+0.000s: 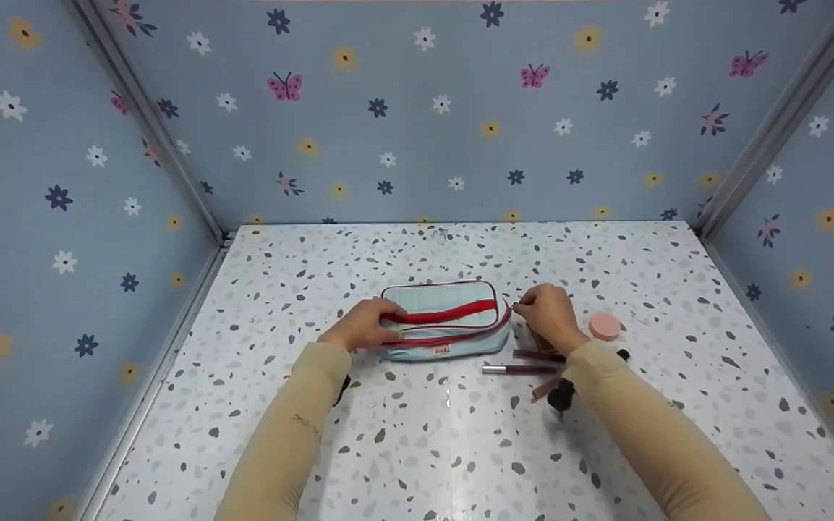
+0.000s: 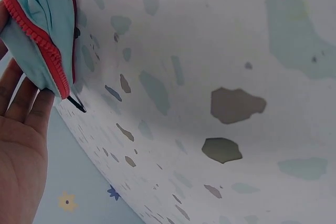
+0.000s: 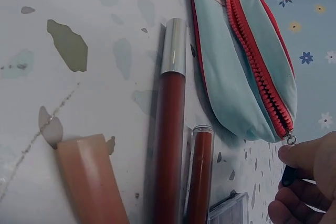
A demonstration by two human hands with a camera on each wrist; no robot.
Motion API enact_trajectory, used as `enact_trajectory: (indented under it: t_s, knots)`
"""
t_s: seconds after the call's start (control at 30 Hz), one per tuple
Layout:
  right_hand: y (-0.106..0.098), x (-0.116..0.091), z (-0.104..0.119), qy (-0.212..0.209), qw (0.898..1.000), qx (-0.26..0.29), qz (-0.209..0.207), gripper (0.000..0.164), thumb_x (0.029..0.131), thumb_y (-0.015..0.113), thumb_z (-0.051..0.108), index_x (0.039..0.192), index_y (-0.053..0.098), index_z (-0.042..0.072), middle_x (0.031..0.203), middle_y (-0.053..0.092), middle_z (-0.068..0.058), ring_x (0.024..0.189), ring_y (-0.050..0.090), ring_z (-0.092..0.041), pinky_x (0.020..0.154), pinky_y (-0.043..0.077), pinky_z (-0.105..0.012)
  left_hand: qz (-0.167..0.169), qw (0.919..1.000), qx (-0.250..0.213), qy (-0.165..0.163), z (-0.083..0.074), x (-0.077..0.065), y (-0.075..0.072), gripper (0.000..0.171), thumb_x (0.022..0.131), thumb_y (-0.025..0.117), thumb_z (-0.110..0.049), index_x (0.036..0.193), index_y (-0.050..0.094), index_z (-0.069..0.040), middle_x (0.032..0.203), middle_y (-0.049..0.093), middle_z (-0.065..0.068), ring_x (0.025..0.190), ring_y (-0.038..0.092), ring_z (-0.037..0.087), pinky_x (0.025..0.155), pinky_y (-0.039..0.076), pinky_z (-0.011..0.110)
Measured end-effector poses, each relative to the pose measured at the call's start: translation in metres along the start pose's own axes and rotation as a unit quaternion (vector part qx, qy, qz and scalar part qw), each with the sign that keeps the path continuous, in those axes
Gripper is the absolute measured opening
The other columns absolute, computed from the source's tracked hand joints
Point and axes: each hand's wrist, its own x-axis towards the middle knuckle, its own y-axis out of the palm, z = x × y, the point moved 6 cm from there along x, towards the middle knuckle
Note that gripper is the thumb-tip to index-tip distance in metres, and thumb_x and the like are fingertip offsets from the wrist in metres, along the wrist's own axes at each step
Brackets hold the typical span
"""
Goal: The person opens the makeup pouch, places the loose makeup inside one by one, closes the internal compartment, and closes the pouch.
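A light blue pouch (image 1: 478, 345) with red trim and a red handle strap lies on the speckled table, its lid side up. My left hand (image 1: 366, 323) grips the pouch's left end, fingers over the top and thumb at the front; in the left wrist view its fingers (image 2: 23, 95) rest along the fabric. At the other end, my right hand (image 1: 550, 316) pinches the dark zip pull (image 3: 289, 176) between thumb and curled fingers. The slider sits at the right end of the coarse red zip (image 3: 252, 56).
Beside the right hand lie a silver-capped dark red lip gloss tube (image 3: 169, 140), a shorter clear-cased red tube (image 3: 200, 177), a peach tube (image 3: 92, 177) and a clear-edged case (image 3: 233, 211). A round pink compact (image 1: 604, 325) and a black-ended item (image 1: 561, 396) are near the right wrist.
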Motion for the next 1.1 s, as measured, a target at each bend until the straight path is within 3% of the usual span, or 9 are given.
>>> enact_trajectory:
  t_s: [0.23,0.57,0.8,1.1]
  knots:
    - [0.001,0.007,-0.003,0.013,1.000,0.003,0.009,0.016,0.098,0.078,0.016,0.092,0.082,0.001,0.086,0.078,-0.012,0.072,0.064,-0.019,0.065,0.051,-0.031,0.001,1.0000,-0.009,0.002,-0.001,0.001,0.001,0.038,0.096,0.083,-0.018,0.134,0.077,-0.011,0.137,0.073,0.009,0.131,0.064,0.030,0.120,0.048,0.050]
    - [0.001,0.003,-0.004,-0.001,1.000,-0.001,0.013,0.014,0.098,0.078,0.015,0.093,0.081,0.002,0.090,0.079,-0.013,0.077,0.065,-0.022,0.072,0.054,-0.037,0.006,0.9997,0.015,-0.016,-0.003,0.004,0.000,0.049,0.093,0.087,-0.022,0.139,0.073,-0.015,0.140,0.071,0.007,0.134,0.063,0.028,0.122,0.046,0.048]
    - [0.001,-0.004,-0.001,-0.009,0.999,0.004,0.030,0.011,0.100,0.073,0.008,0.097,0.081,0.001,0.093,0.078,-0.014,0.081,0.065,-0.022,0.076,0.055,-0.037,0.012,0.9981,0.060,-0.004,-0.018,0.006,0.000,0.065,0.092,0.086,-0.033,0.149,0.065,-0.010,0.149,0.066,0.010,0.141,0.059,0.029,0.125,0.043,0.048]
    - [0.003,-0.013,-0.001,-0.010,0.999,0.016,0.043,0.011,0.099,0.072,0.009,0.099,0.080,0.001,0.093,0.078,-0.013,0.081,0.065,-0.021,0.075,0.055,-0.037,0.007,0.9965,0.078,0.029,-0.045,0.013,0.012,0.061,0.097,0.083,-0.036,0.149,0.065,-0.009,0.151,0.066,0.010,0.143,0.058,0.029,0.126,0.042,0.047]
